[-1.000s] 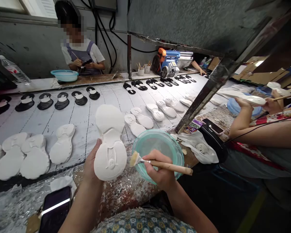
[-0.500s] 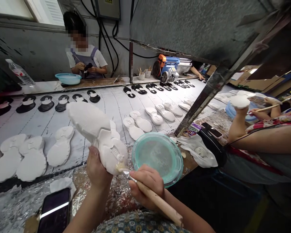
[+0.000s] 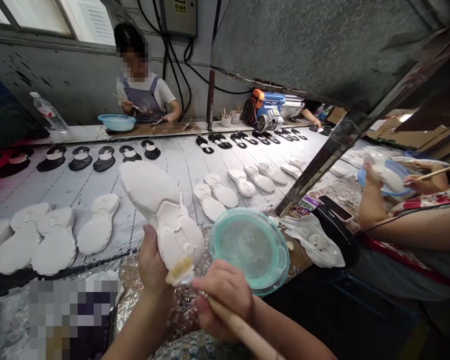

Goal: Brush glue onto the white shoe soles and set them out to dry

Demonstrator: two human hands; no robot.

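Note:
My left hand (image 3: 152,267) is closed around the heel part of a white shoe sole (image 3: 150,192), held up and tilted above the table edge. In my right hand (image 3: 227,295) is a wooden-handled brush (image 3: 243,332), its yellowish bristles pressed against the lower end of the sole. A raised shape shows in the sole's recess near the bristles. Just right of the sole stands a teal bowl (image 3: 249,247) of cloudy liquid.
White soles (image 3: 54,242) lie at left and mid-table (image 3: 221,190); black shoe pieces (image 3: 105,159) line the far side. A slanted metal post (image 3: 322,155) rises right of the bowl. A person (image 3: 146,95) sits opposite; another's arm (image 3: 408,220) is at right.
The brush bristles now lie flatter and wider across the sole's lower end. The view has shifted slightly, and the neighbour at right has turned the sole they hold.

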